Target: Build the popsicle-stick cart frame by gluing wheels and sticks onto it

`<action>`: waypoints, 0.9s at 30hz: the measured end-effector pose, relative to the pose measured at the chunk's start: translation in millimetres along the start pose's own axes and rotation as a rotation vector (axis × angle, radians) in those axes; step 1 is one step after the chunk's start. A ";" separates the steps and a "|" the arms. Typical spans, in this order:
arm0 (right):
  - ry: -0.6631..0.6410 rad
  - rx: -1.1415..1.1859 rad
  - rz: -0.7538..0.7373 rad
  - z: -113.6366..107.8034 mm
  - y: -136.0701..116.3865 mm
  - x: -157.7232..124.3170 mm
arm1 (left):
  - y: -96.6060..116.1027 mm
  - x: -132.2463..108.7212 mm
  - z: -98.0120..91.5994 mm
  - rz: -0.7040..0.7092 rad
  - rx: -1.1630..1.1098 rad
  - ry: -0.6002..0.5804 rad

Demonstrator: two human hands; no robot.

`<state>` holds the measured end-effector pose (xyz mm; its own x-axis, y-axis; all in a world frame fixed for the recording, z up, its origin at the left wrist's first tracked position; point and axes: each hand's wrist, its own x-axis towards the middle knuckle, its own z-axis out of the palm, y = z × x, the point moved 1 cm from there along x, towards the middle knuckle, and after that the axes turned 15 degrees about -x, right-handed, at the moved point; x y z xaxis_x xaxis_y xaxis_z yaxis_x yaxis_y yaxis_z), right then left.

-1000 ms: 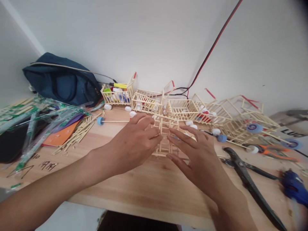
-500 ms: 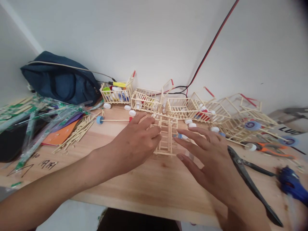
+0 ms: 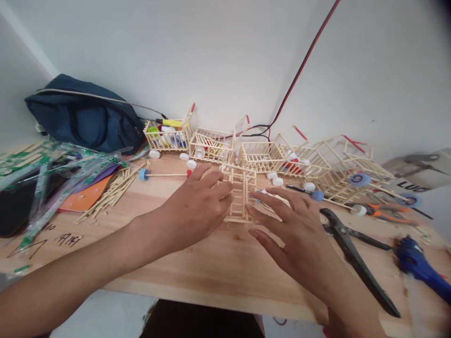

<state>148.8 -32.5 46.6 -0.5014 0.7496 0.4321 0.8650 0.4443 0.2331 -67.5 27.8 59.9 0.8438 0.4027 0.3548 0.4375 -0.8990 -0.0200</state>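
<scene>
A small frame of thin wooden sticks (image 3: 243,190) lies on the table between my hands. My left hand (image 3: 200,202) is closed, its fingers curled on the frame's left side; the fingertips are partly hidden. My right hand (image 3: 292,225) is open with fingers spread, the fingertips at the frame's right side. Whether they touch it I cannot tell. Left of the frame is a stick axle (image 3: 165,175) with a blue bottle cap (image 3: 143,174) at one end. A blue cap (image 3: 254,195) shows by my right fingertips.
Several stick carts (image 3: 262,157) with cap wheels line the wall. A blue bag (image 3: 84,112), plastic wrappers and loose sticks (image 3: 109,192) are at left. Black-handled pliers (image 3: 359,263), a blue glue gun (image 3: 423,265) and orange-handled pliers (image 3: 387,212) lie at right.
My right hand has shifted slightly left, its fingertips now overlapping the frame's right edge. My left hand keeps its place on the frame. The whole view has shifted a little.
</scene>
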 end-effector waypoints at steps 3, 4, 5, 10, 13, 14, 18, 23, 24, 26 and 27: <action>-0.007 -0.014 -0.006 -1.4 -1.5 0.8 | 1.4 -1.1 0.0 -0.011 0.005 -0.026; -0.009 -0.022 -0.008 -1.5 -2.0 0.3 | 2.0 -1.5 0.2 -0.014 0.007 -0.033; -0.010 -0.031 -0.011 -1.5 -2.6 -0.5 | 2.5 -1.9 0.3 -0.019 0.010 -0.040; -0.016 -0.061 -0.017 -2.1 -6.0 -8.9 | 5.3 -2.0 -0.4 -0.039 0.021 -0.051; -0.014 -0.063 -0.011 -3.3 -7.5 -13.4 | 6.5 0.0 -1.6 -0.050 0.010 -0.060; -0.009 -0.063 -0.010 -3.6 -7.8 -14.2 | 6.8 0.8 -1.9 -0.055 0.007 -0.067; 0.007 -0.070 -0.016 -3.4 -7.4 -14.4 | 7.7 3.5 -3.4 -0.067 0.004 -0.080; 0.000 -0.061 -0.029 -5.4 -6.8 -10.1 | 9.0 3.9 -5.3 -0.083 -0.011 -0.108; -0.005 -0.058 -0.032 -6.3 -6.9 -9.0 | 9.2 3.7 -5.5 -0.085 -0.010 -0.110; -0.019 -0.053 -0.042 -8.0 -7.6 -7.2 | 9.2 3.3 -5.6 -0.086 -0.005 -0.109; -0.027 -0.052 -0.048 -8.7 -8.0 -6.5 | 9.0 2.9 -5.6 -0.086 -0.001 -0.107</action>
<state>145.3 -45.2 49.5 -0.5417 0.7414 0.3961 0.8396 0.4540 0.2985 -62.8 20.0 66.0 0.8312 0.4947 0.2538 0.5098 -0.8603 0.0072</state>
